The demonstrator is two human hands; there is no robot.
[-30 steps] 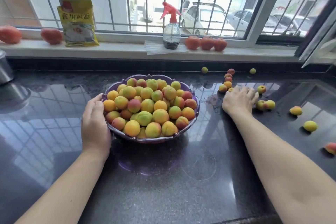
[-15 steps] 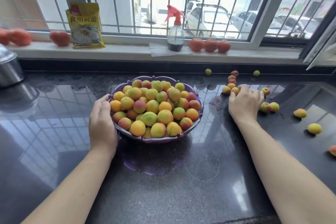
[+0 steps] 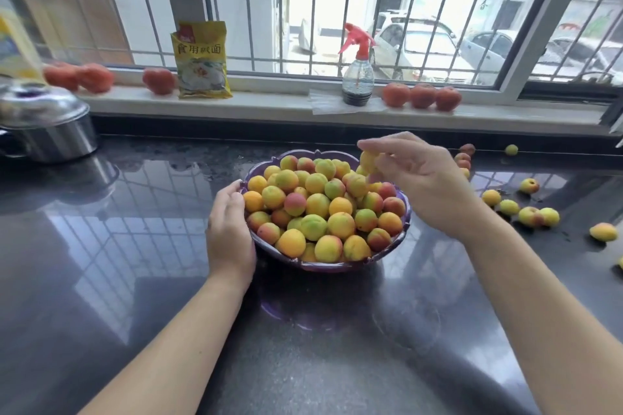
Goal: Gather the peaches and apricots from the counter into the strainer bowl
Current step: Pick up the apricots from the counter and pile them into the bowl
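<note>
While the left hand [image 3: 229, 229] cups the left rim of the bowl [image 3: 337, 265], fingers curved against its wall, the right hand [image 3: 418, 178] hangs above the bowl's far right side, pinching one yellow apricot [image 3: 369, 161] between thumb and fingertips. That fruit is blurred, clear of the heap below it.

The bowl is purple with a scalloped rim, and it stands on the dark, glossy worktop [image 3: 135, 246] about midway along, nearer the far edge than the near one. It is piled above the rim with fruit [image 3: 317, 209] in yellow, orange, green and red blush.

More fruit lies loose on the worktop to the right of the bowl: a small cluster [image 3: 463, 162] partly hidden behind the right hand near the far edge, one green piece [image 3: 511, 149] further right against the back, and a scattered group [image 3: 526, 209] toward the right edge — some touching each other, some apart.

Along the sill beyond the far edge sit larger red peaches: three [image 3: 421, 96] side by side right of a spray bottle [image 3: 357, 77] with a red trigger, one [image 3: 158, 80] left of a yellow packet [image 3: 202, 61], and more [image 3: 77, 77] further left. A steel pot [image 3: 47, 126] with a lid stands at the far left corner of the worktop. Barred windows behind the sill show parked cars outside.
</note>
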